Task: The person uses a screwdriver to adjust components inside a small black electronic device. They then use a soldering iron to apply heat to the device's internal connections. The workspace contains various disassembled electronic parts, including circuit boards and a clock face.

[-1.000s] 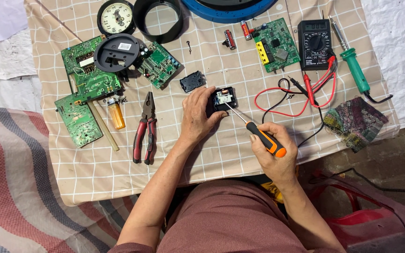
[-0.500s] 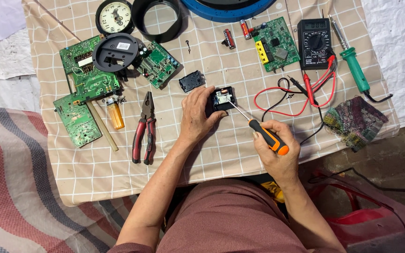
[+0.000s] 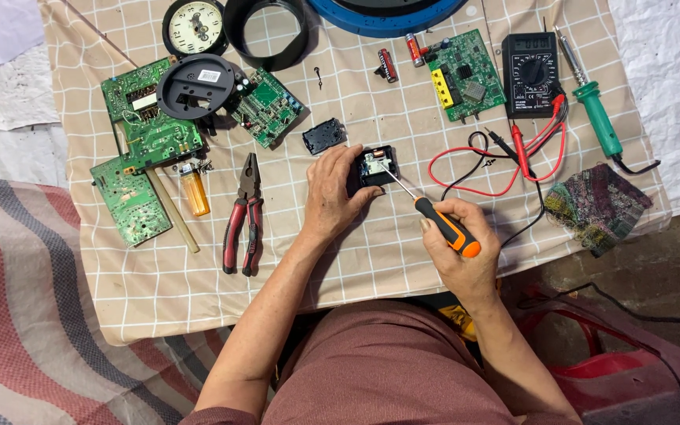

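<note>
Head view: the left hand (image 3: 330,195) reaches forward, fingers clamped around a small black module (image 3: 373,167) resting on the checked cloth (image 3: 356,252). The right hand (image 3: 460,250) is closed on an orange-handled screwdriver (image 3: 428,212), held slanted, tip inside the module. Just left lie red-handled pliers (image 3: 244,214); a loose black cover (image 3: 324,136) sits near the module. To the right, one multimeter (image 3: 530,74) with red and black leads and one green soldering iron (image 3: 596,114). Four green circuit boards (image 3: 149,118) and two batteries (image 3: 387,64) are visible.
</note>
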